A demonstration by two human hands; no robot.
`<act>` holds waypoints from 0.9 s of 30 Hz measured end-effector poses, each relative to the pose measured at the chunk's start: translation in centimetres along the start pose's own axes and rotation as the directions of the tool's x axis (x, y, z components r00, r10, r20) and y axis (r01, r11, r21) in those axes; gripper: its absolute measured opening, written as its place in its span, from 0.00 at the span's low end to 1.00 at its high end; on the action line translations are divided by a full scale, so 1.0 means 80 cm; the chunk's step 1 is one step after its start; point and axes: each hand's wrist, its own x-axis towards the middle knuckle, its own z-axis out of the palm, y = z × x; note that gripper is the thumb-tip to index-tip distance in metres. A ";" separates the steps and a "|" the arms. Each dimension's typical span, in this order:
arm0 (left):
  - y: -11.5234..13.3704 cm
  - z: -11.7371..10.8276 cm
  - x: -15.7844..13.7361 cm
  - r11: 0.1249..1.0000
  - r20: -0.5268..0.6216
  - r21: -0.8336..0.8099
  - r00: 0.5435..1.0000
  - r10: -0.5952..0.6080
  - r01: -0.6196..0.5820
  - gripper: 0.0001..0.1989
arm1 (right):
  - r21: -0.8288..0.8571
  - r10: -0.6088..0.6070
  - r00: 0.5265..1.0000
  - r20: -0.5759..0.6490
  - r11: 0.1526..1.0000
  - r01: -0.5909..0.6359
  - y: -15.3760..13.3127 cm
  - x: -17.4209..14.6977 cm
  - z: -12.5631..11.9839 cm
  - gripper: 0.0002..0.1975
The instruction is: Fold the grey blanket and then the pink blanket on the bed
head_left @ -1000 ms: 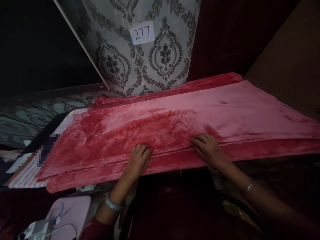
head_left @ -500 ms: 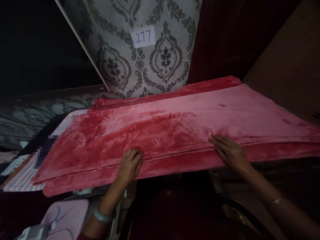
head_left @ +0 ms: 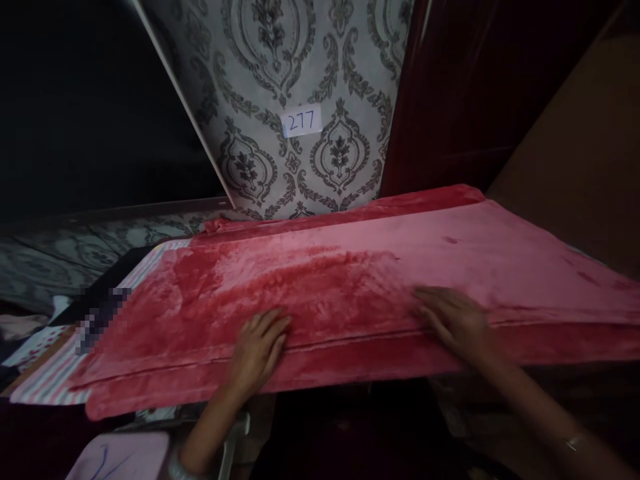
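Note:
A red plush blanket (head_left: 330,287), folded lengthwise, lies across the table with one layer over another. My left hand (head_left: 260,343) rests on the top layer near the front fold, its fingers stretched out and slightly bent. To the right, my right hand (head_left: 453,323) lies on the same layer, fingers extended and a little blurred. Neither hand grips anything. The nap is dark red in the middle and left, and smooth pale pink on the right. The lower layer shows as a strip along the front edge.
Under the blanket's left end is a striped cloth (head_left: 50,387). A dark screen (head_left: 100,113) stands at back left. Behind, patterned wallpaper carries a paper label (head_left: 302,121) reading 277. A pink stool-like seat (head_left: 123,453) is at lower left.
The view has tilted up, so everything sits lower in the picture. Both hands have slid slightly forward on the blanket, away from the front fold.

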 end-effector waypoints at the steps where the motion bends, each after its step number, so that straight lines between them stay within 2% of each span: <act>1: 0.007 0.004 0.009 1.000 0.030 -0.002 0.999 0.030 -0.030 0.19 | 0.043 -0.051 0.998 0.035 0.998 0.049 -0.016 0.019 0.010 0.15; 3: 0.022 0.017 0.023 0.994 0.132 -0.025 0.986 0.106 -0.103 0.22 | 0.134 -0.188 0.973 0.137 0.976 0.170 -0.046 0.054 0.036 0.15; 5: 0.037 0.028 0.026 0.988 0.219 -0.044 0.963 0.155 -0.149 0.26 | 0.218 -0.312 0.920 0.236 0.940 0.263 -0.072 0.081 0.063 0.15; 7: 0.047 0.034 0.020 0.987 0.245 -0.051 0.956 0.163 -0.155 0.29 | 0.297 -0.397 0.857 0.329 0.905 0.305 -0.091 0.101 0.085 0.16; 9: 0.050 0.031 0.011 0.987 0.215 -0.078 0.965 0.152 -0.138 0.28 | 0.383 -0.463 0.787 0.408 0.869 0.312 -0.105 0.118 0.102 0.18; 13: 0.035 0.005 0.013 0.964 0.022 -0.257 0.997 0.078 -0.069 0.15 | 0.521 -0.542 0.686 0.486 0.809 0.270 -0.126 0.147 0.128 0.21; 16: -0.001 -0.010 0.047 0.942 -0.065 -0.335 0.997 -0.050 0.025 0.15 | 0.601 -0.601 0.624 0.499 0.759 0.250 -0.140 0.154 0.150 0.25; 20: -0.078 0.000 0.122 0.921 -0.027 -0.311 0.966 -0.257 0.236 0.15 | 0.682 -0.640 0.557 0.529 0.711 0.169 -0.149 0.144 0.168 0.29; 24: -0.156 0.033 0.207 0.910 0.094 -0.136 0.920 -0.381 0.391 0.15 | 0.710 -0.615 0.545 0.570 0.702 0.050 -0.148 0.141 0.164 0.30; 27: -0.198 0.055 0.254 0.901 0.173 0.007 0.887 -0.428 0.434 0.15 | 0.746 -0.615 0.552 0.563 0.665 -0.020 -0.145 0.146 0.158 0.30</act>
